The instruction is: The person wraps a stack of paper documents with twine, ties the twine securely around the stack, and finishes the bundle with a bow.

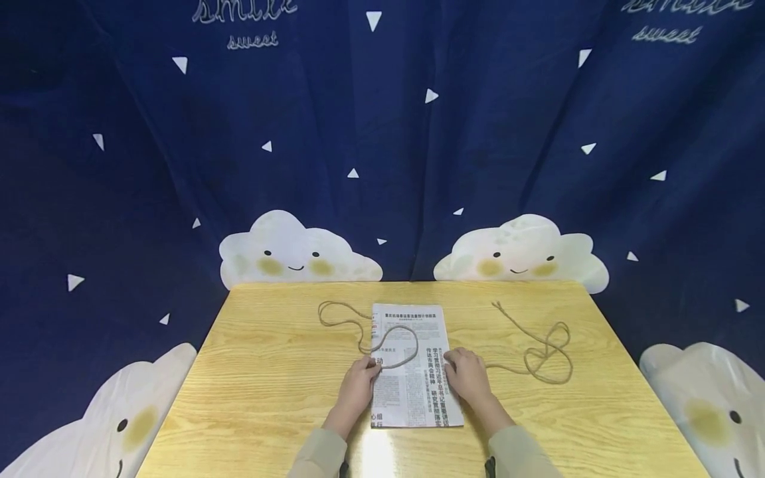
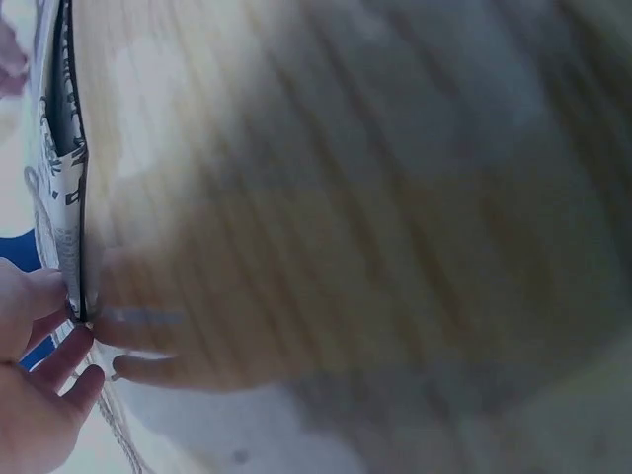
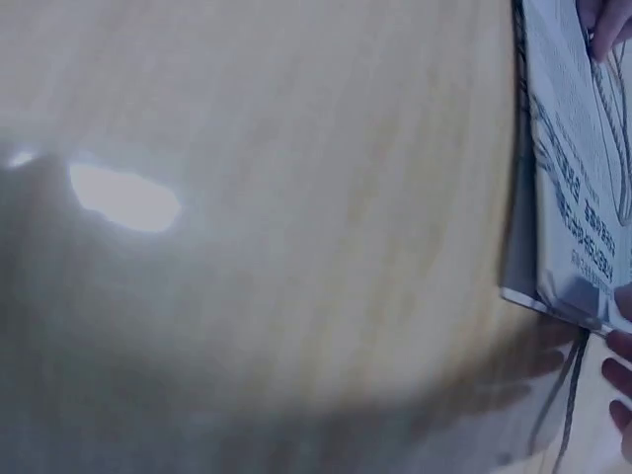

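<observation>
White newspaper point(image 1: 402, 398): long axis near-to-far, headline point(image 1: 410, 316) at far end; hands point(image 1: 357, 384) point(image 1: 469, 376) pinch opposite long edges.

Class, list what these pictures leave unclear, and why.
Head view: whether the cord's two stretches join; hidden by folded newspaper, left hand and right hand.
Head view: folded newspaper's finest print; too small.
Left wrist view: part of left hand; cut by left edge.
Right wrist view: most of right hand; cut by right edge.

Rough cord point(image 1: 416, 342) is crossing matt newspaper point(image 1: 412, 392); glossy wood-grained tabletop point(image 1: 269, 372) is gleaming at six o'clock, cloth curtain point(image 1: 382, 126) hanging at twelve.
</observation>
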`<state>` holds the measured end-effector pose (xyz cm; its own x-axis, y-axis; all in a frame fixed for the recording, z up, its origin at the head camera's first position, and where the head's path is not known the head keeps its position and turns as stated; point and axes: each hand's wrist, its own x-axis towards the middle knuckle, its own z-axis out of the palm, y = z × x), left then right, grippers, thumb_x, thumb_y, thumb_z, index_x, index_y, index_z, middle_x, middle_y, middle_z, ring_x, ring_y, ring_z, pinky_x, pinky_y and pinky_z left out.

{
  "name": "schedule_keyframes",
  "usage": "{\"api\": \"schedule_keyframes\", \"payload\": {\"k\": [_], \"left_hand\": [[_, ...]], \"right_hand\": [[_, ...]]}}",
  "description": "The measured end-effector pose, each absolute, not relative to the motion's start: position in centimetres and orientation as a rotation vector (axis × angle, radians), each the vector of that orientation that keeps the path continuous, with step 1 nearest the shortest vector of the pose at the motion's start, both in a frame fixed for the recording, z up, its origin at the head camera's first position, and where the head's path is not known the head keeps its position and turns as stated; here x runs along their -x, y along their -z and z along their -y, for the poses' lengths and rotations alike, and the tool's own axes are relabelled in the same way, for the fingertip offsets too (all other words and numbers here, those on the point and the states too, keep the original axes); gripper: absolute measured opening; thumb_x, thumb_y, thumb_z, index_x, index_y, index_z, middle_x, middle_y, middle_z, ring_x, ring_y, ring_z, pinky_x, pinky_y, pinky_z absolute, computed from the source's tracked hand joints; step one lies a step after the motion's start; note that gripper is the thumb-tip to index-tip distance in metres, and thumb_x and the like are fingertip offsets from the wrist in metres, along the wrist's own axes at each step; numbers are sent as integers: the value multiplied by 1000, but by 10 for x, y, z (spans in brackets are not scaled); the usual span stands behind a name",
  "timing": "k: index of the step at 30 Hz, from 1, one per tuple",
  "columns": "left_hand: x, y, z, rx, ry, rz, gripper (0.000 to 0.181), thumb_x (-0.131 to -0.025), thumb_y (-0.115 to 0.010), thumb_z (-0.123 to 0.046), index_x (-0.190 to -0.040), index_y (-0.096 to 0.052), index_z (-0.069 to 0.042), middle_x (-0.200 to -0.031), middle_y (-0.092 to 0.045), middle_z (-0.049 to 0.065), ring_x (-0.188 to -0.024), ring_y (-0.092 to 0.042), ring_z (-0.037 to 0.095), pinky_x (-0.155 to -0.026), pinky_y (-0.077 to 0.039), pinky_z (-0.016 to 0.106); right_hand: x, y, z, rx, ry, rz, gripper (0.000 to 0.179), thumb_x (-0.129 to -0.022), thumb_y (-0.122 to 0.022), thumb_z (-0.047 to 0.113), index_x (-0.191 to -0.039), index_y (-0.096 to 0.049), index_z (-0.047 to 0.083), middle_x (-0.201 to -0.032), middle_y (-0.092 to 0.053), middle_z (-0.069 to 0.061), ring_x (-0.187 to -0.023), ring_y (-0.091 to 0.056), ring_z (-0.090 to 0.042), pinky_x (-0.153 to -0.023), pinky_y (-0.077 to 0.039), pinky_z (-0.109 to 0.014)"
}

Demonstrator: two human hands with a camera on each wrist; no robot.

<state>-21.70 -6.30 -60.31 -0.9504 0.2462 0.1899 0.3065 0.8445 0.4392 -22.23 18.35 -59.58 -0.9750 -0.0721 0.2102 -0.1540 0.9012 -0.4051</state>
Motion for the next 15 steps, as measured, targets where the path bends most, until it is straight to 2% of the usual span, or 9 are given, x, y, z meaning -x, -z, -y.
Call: {"api": "schedule_keyframes", "payload": {"k": [5, 10, 12, 15], "left_hand": [[216, 604, 63, 434, 699, 2903, 23, -87, -56, -10, -108, -66, -7, -102, -58, 2, -95, -55, 18, -83, -49, 32], [215, 603, 63, 427, 691, 2914, 24, -88, -55, -11, -110, -65, -7, -104, -57, 2, -97, -54, 18, -84, -48, 33], [215, 603, 63, 423, 697, 2927, 25, -89, -54, -11, -111, -65, -7, -105, -57, 2, -98, -54, 18, -85, -48, 33], [215, 605, 62, 424, 702, 2935, 25, -90, -53, -12, -112, -64, -7, -106, -57, 1, -98, -54, 18, -85, -48, 33]], "right_hand": [[244, 591, -174, -271, -824, 2871, 23, -84, -63, 9, -106, -63, 3, -102, -61, -12, -96, -58, -28, -87, -48, -43], [259, 588, -154, -152, -1154, 2909, 28, -87, -59, 11, -110, -59, -4, -84, -59, -5, -75, -55, -16, -69, -50, -32], [261, 587, -145, -34, -1236, 2928, 28, -87, -59, 15, -107, -59, -5, -77, -57, -4, -68, -52, -14, -62, -48, -29], [263, 588, -134, 125, -1290, 2951, 22, -86, -62, 19, -94, -60, -2, -73, -56, -4, -65, -51, -14, -58, -46, -26]]}}
